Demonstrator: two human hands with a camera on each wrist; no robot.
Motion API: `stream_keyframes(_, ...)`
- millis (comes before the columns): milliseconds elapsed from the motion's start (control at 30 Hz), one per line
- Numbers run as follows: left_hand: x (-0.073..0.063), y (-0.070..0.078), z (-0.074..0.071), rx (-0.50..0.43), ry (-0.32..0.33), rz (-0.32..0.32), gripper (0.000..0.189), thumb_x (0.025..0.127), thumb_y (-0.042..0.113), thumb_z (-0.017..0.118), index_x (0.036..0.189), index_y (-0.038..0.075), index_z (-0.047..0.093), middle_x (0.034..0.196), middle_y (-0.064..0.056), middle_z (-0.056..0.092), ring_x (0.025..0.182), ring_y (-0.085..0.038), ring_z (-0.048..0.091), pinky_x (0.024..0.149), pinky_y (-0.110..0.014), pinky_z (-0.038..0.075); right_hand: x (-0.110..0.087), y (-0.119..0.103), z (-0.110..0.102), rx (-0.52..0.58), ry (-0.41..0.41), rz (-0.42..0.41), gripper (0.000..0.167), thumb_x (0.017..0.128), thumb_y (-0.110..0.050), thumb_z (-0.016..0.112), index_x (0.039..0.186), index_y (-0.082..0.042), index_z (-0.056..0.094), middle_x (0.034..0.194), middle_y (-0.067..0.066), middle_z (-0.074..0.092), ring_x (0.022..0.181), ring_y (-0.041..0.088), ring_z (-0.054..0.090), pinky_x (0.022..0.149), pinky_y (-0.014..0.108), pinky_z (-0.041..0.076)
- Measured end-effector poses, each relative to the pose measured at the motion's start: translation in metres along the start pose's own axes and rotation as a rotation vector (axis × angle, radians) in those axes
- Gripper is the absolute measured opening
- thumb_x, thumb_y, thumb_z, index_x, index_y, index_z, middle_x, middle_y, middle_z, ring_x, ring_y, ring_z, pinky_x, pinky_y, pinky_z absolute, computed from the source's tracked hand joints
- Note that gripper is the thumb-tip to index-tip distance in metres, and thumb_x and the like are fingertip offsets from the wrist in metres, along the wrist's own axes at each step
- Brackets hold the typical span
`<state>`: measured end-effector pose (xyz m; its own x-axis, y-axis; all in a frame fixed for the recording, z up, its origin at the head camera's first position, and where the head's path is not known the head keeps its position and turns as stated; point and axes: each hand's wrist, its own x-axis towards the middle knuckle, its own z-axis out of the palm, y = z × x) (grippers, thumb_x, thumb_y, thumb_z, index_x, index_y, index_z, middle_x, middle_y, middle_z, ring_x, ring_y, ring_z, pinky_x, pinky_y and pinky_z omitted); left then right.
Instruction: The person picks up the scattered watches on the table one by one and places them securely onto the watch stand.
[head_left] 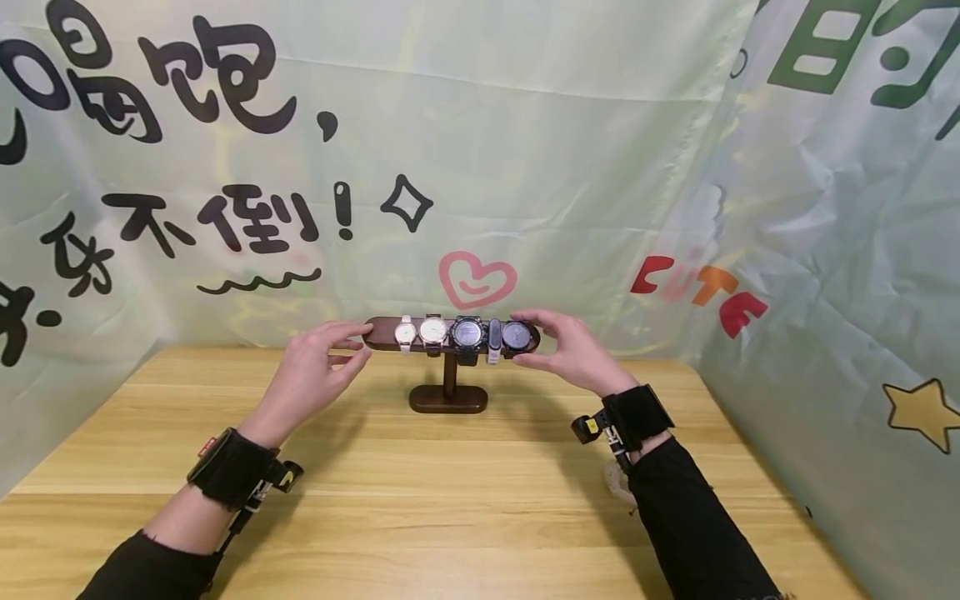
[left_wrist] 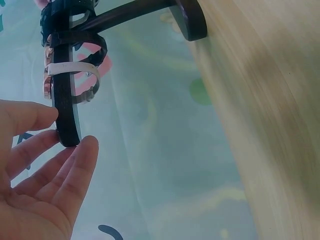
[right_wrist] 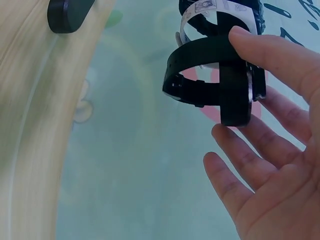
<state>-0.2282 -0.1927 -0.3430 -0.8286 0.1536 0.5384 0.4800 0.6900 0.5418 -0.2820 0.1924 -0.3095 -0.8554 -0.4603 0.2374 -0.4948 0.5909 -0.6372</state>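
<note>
A dark brown watch stand (head_left: 449, 396) stands upright on the table, its horizontal bar (head_left: 387, 332) carrying several wristwatches. My left hand (head_left: 311, 367) is at the bar's left end; in the left wrist view its thumb and forefinger touch the dark bar (left_wrist: 65, 115), the other fingers spread below. At the opposite end, my right hand (head_left: 573, 354) pinches a black wristwatch (head_left: 516, 336), thumb against the black strap (right_wrist: 200, 50) and forefinger by the case. Between them sit a pale-strapped fitness band (head_left: 494, 337), a chunky black watch (head_left: 468, 332) and two rose-gold watches (head_left: 432, 331).
The light wood table (head_left: 442, 517) runs up to a pale green printed cloth (head_left: 525, 167) at the back and sides. A small pale round object (head_left: 619, 482) lies partly hidden beside my right forearm. Both wrists wear black straps with small cameras.
</note>
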Motion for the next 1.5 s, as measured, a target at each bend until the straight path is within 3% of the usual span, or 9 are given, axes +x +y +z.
stream_keyframes(233,0.000,0.002,0.001,-0.002,-0.007,-0.005,0.036,0.100,0.005,0.074,0.136,-0.001,0.071,0.142,-0.027,0.067,0.110,-0.041,0.077,0.087,-0.045,0.067,-0.016,0.001,-0.009,-0.005,-0.005,0.003,0.070,0.098,-0.022,0.082,0.160,-0.018,0.050,0.164,0.009,0.052,0.158,0.035,0.041,0.132,0.054,0.035)
stream_keyframes(467,-0.003,0.003,0.002,-0.004,-0.029,-0.009,0.038,0.100,0.005,0.074,0.137,-0.002,0.069,0.144,-0.028,0.065,0.112,-0.042,0.076,0.088,-0.048,0.067,-0.038,0.004,-0.023,-0.066,-0.004,0.006,0.063,0.098,-0.027,0.082,0.154,-0.014,0.057,0.153,0.012,0.063,0.144,0.034,0.057,0.124,0.055,0.046)
stream_keyframes(700,-0.003,0.002,0.002,-0.003,-0.026,-0.003,0.038,0.100,0.005,0.074,0.137,-0.001,0.069,0.144,-0.027,0.065,0.112,-0.042,0.076,0.088,-0.048,0.067,-0.064,0.009,-0.035,-0.183,-0.050,0.023,0.045,0.100,-0.026,0.078,0.143,-0.015,0.067,0.132,0.007,0.075,0.124,0.028,0.072,0.108,0.053,0.058)
stream_keyframes(933,-0.003,0.002,0.003,0.007,-0.005,0.013,0.033,0.098,0.005,0.075,0.130,-0.001,0.072,0.137,-0.025,0.067,0.107,-0.041,0.077,0.083,-0.046,0.068,-0.090,0.016,-0.042,-0.242,-0.127,0.064,0.037,0.099,-0.025,0.079,0.134,-0.014,0.073,0.117,-0.002,0.079,0.111,0.018,0.075,0.101,0.046,0.061)
stream_keyframes(1233,-0.005,0.009,0.001,0.021,0.011,0.020,0.023,0.098,0.007,0.076,0.121,0.001,0.076,0.125,-0.020,0.071,0.099,-0.033,0.076,0.077,-0.037,0.069,-0.113,0.038,-0.043,-0.244,-0.301,0.109,0.025,0.094,0.001,0.075,0.119,-0.001,0.076,0.105,0.008,0.078,0.094,0.015,0.073,0.086,0.037,0.065)
stream_keyframes(1367,-0.006,0.017,-0.001,0.001,0.017,0.038,0.020,0.097,0.005,0.077,0.117,0.002,0.077,0.119,-0.019,0.075,0.096,-0.030,0.077,0.075,-0.033,0.069,-0.119,0.046,-0.043,-0.243,-0.339,0.125,0.020,0.092,-0.001,0.077,0.112,-0.001,0.076,0.095,0.002,0.076,0.086,0.007,0.067,0.076,0.026,0.060)
stream_keyframes(1500,-0.006,0.023,0.000,-0.007,0.011,0.074,0.018,0.097,0.005,0.078,0.115,0.003,0.078,0.113,-0.016,0.077,0.092,-0.027,0.077,0.073,-0.029,0.068,-0.125,0.049,-0.044,-0.204,-0.362,0.153,0.017,0.087,-0.002,0.080,0.103,-0.004,0.075,0.088,-0.003,0.073,0.080,0.002,0.063,0.070,0.021,0.056)
